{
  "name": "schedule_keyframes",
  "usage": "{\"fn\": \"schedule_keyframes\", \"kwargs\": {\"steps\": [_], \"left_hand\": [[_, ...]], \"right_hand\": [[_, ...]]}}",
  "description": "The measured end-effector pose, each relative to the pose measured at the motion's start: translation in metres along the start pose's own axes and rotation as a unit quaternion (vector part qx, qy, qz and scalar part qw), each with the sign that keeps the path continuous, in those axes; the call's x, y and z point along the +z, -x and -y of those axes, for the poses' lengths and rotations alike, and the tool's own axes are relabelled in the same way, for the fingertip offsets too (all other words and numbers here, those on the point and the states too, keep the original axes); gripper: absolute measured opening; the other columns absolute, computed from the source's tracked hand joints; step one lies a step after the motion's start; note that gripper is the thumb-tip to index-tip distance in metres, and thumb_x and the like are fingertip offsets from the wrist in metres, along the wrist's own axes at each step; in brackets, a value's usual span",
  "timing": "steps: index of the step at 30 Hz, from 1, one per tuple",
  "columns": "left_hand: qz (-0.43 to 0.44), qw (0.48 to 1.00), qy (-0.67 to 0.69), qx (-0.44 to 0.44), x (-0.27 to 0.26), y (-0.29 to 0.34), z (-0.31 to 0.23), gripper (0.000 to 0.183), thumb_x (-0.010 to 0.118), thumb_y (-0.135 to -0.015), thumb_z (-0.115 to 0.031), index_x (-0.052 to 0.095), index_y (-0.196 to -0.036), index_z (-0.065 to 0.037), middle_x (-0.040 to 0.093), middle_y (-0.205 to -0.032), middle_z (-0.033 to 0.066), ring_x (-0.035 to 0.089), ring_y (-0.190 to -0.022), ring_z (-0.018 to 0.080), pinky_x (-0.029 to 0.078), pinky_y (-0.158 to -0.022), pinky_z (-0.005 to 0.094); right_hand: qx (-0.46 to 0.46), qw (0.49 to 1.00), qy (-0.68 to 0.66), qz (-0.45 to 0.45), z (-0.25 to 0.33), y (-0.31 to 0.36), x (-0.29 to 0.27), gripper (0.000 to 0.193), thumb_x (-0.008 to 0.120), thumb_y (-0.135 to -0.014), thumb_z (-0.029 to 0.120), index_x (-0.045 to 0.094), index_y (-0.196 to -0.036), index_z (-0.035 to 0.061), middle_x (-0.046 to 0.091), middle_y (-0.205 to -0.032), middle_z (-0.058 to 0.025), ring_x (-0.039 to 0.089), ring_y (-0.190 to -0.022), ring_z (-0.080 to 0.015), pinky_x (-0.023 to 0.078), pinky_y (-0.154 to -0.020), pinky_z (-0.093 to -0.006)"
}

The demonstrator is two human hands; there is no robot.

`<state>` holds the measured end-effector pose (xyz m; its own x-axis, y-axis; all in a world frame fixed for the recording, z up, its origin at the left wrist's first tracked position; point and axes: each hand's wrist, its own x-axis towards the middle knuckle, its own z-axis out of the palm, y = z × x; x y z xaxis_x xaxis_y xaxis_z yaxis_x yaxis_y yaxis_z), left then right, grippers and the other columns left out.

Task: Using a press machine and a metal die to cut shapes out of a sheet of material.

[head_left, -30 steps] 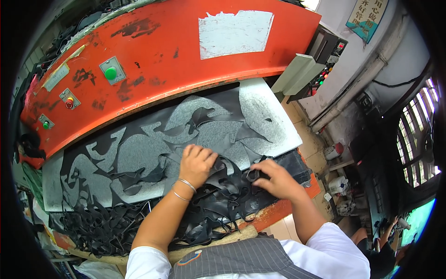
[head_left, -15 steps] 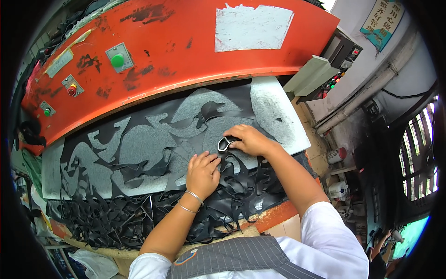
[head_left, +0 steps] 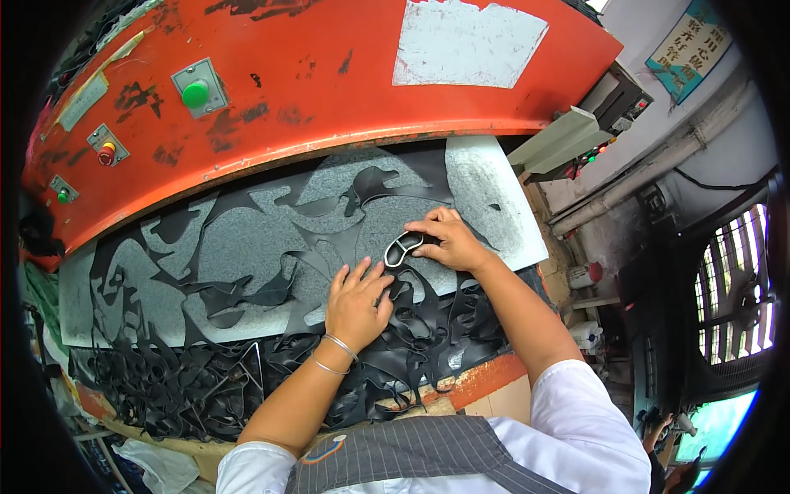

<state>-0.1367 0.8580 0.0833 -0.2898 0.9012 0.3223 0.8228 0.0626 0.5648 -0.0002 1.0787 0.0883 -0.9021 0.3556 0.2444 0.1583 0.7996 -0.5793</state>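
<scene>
A metal cutting die (head_left: pixel 402 248), a small rounded steel outline, lies on the grey cutting board (head_left: pixel 247 255) of a big orange press (head_left: pixel 329 74). Its long axis runs from lower left to upper right, the upper-right end tucked under the right hand's fingertips. It sits on a strip of black sheet material (head_left: pixel 370 185) that is already full of cut-out gaps, near the right half of the board.

Going left to right from the die: far to its left the press front carries a small green button (head_left: pixel 63 195), a red and yellow button (head_left: pixel 106 152) and a larger green button (head_left: pixel 195 93). Below and left of the die a heap of black offcuts (head_left: pixel 189 383) spills over the board's near edge. Up and to the right of the die, a pale worn patch (head_left: pixel 469 41) marks the orange press head. Farther right stand a grey control box (head_left: pixel 568 136), a wall pipe (head_left: pixel 658 165) and a barred window (head_left: pixel 732 288).

The left hand (head_left: pixel 358 300) lies flat, palm down, just below and left of the die, fingers spread apart on the black material, two thin bangles (head_left: pixel 336 354) at the wrist. The right hand (head_left: pixel 448 241) reaches in from the right, its fingers together and curled, tips pressing on the die's right end. Both forearms are bare, coming from white sleeves above a striped apron (head_left: pixel 411 461).
</scene>
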Motion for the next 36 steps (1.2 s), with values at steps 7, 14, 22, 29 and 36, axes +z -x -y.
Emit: {"fn": "schedule_keyframes", "kwargs": {"steps": [7, 14, 22, 29, 36], "left_hand": [[-0.004, 1.000, 0.030, 0.000, -0.008, 0.006, 0.004, 0.029, 0.066, -0.078, -0.015, 0.069, -0.106, -0.011, 0.065, -0.124, 0.0094, 0.050, -0.128, 0.0290, 0.029, -0.111, 0.0481], [-0.158, 0.955, 0.178, -0.176, -0.146, 0.057, 0.060, 0.023, 0.063, -0.092, -0.018, 0.068, -0.109, -0.002, 0.071, -0.090, 0.0083, 0.069, -0.073, 0.0141, 0.037, -0.107, 0.0397], [-0.448, 0.848, 0.033, -0.280, -0.347, 0.156, 0.224, 0.064, 0.056, -0.094, -0.017, 0.027, -0.148, 0.004, 0.031, -0.153, 0.0212, 0.030, -0.143, 0.0280, 0.022, -0.116, 0.0351], [-0.464, 0.849, -0.081, -0.238, -0.434, 0.210, 0.254, 0.060, 0.049, -0.091, -0.008, 0.031, -0.148, 0.000, 0.014, -0.161, 0.0172, 0.017, -0.148, 0.0261, 0.018, -0.116, 0.0334], [-0.247, 0.933, 0.154, -0.209, -0.361, 0.238, 0.091, 0.020, 0.054, -0.093, -0.012, 0.067, -0.090, 0.003, 0.065, -0.074, 0.0050, 0.058, -0.068, 0.0116, 0.049, -0.063, 0.0288]], "right_hand": [[0.021, 0.999, 0.006, 0.036, 0.016, -0.002, -0.003, 0.057, 0.081, -0.072, 0.028, 0.063, -0.126, 0.0190, 0.059, -0.109, -0.0085, 0.050, -0.107, -0.0281, 0.038, -0.097, -0.0389], [-0.035, 0.970, 0.043, -0.235, 0.115, 0.021, -0.038, 0.057, 0.081, -0.072, 0.022, 0.059, -0.122, 0.0049, 0.064, -0.111, -0.0113, 0.054, -0.104, -0.0311, 0.042, -0.093, -0.0399], [-0.143, 0.968, -0.110, -0.176, 0.262, -0.042, 0.072, 0.046, 0.077, -0.081, 0.029, 0.060, -0.118, 0.0072, 0.066, -0.096, -0.0106, 0.063, -0.088, -0.0260, 0.050, -0.078, -0.0361], [-0.032, 0.960, -0.125, -0.247, 0.356, -0.097, 0.072, 0.027, 0.066, -0.087, 0.024, 0.049, -0.100, 0.0077, 0.066, -0.081, -0.0142, 0.064, -0.075, -0.0388, 0.050, -0.063, -0.0457], [-0.021, 0.994, -0.072, 0.085, 0.327, 0.012, 0.064, 0.031, 0.066, -0.088, 0.032, 0.055, -0.098, 0.0052, 0.065, -0.084, -0.0164, 0.064, -0.078, -0.0381, 0.049, -0.067, -0.0449]]}}
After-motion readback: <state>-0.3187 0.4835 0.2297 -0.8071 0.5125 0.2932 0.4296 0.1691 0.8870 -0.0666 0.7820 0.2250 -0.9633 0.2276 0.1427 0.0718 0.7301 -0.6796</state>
